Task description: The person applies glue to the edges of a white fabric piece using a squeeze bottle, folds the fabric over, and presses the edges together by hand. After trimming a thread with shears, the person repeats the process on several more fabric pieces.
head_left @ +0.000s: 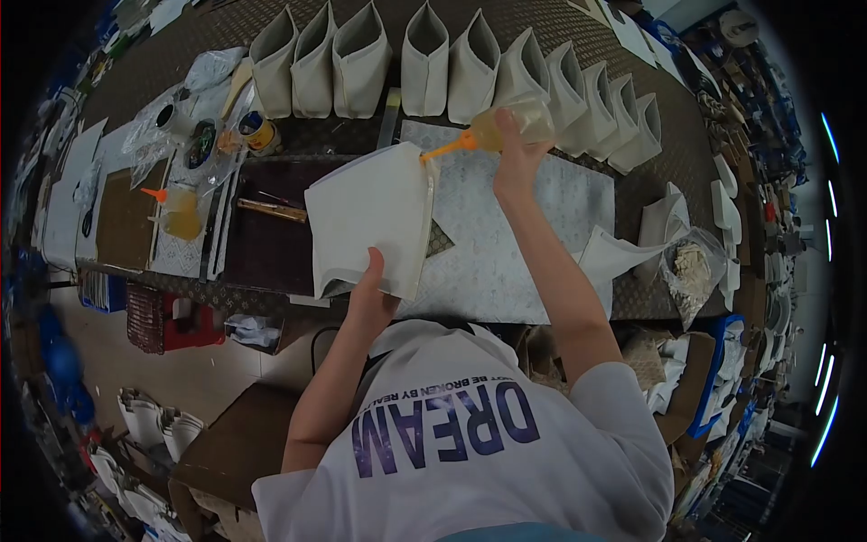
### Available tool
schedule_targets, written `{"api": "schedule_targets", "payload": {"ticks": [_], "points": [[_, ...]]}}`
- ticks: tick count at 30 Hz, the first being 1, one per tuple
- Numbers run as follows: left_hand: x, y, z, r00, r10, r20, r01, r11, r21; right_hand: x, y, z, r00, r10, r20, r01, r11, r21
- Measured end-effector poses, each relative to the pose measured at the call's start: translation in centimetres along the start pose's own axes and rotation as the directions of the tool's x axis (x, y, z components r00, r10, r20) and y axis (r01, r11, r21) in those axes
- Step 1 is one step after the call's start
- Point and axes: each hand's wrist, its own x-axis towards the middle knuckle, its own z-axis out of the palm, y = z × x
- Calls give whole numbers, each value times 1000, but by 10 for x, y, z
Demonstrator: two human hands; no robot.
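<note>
My left hand grips the near edge of a flat white paper bag and holds it on the grey work mat. Over the bag's far right corner, my right hand holds a clear glue bottle tipped to the left. The bottle's orange nozzle touches the bag's top edge.
A row of finished white bags stands upright along the table's far side. A second glue bottle, tape rolls and plastic wrap lie at the left. A brush rests on a dark tray. More white pieces sit at the right.
</note>
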Motion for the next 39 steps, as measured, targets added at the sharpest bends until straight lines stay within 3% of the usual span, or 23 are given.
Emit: {"api": "schedule_targets", "payload": {"ticks": [5, 11, 14, 16, 20, 23, 25, 26, 28, 29, 30, 31, 32, 34, 36, 39], "points": [[1, 3, 3, 1000, 17, 5, -17, 999, -27, -20, -19, 15, 995, -77, -70, 73, 996, -46], [3, 7, 15, 999, 14, -38, -15, 1000, -15, -32, -15, -19, 980, 200, 16, -200, 966, 161], [7, 8, 19, 1000, -3, -23, 3, 1000, -14, -55, -28, -20, 969, 236, -76, -227, 968, 109], [7, 9, 26, 998, -17, -55, 16, 1000, -21, -68, -33, -26, 970, 243, -31, -240, 968, 79], [21, 1, 22, 993, 49, 106, -46, 998, -30, -94, -45, -41, 957, 268, 114, -271, 963, 9], [24, 1, 23, 978, 69, 196, -70, 998, 2, -119, -68, -35, 968, 184, 170, -171, 981, -92], [21, 9, 27, 978, 55, 200, -61, 998, 23, -123, -67, -42, 941, 267, 206, -263, 964, -49], [19, 13, 29, 974, 65, 219, -55, 997, -49, -122, -67, -45, 924, 304, 231, -307, 951, -23], [13, 28, 34, 960, 116, 256, -69, 980, -185, -106, -78, -44, 888, 414, 200, -449, 873, 188], [17, 37, 25, 897, 219, 383, -269, 960, 83, -95, -85, -41, 860, 465, 210, -510, 807, 298], [27, 45, 7, 809, 273, 520, -480, 818, 317, -83, -91, -39, 867, 455, 203, -498, 803, 327], [30, 58, -3, 713, 267, 648, -659, 571, 490, -73, -97, -36, 874, 444, 195, -485, 799, 356], [15, 66, 5, 729, 296, 617, -669, 500, 550, -63, -101, -33, 894, 410, 182, -448, 809, 381], [5, 78, 7, 725, 326, 607, -681, 206, 703, -50, -109, -26, 927, 350, 137, -375, 831, 410], [7, 97, 10, 796, 336, 504, -585, 211, 783, -41, -118, -13, 938, 305, 166, -347, 839, 420], [19, 118, 16, 553, 647, 525, -711, 38, 702, -30, -133, 7, 951, 244, 192, -303, 864, 402]]}}
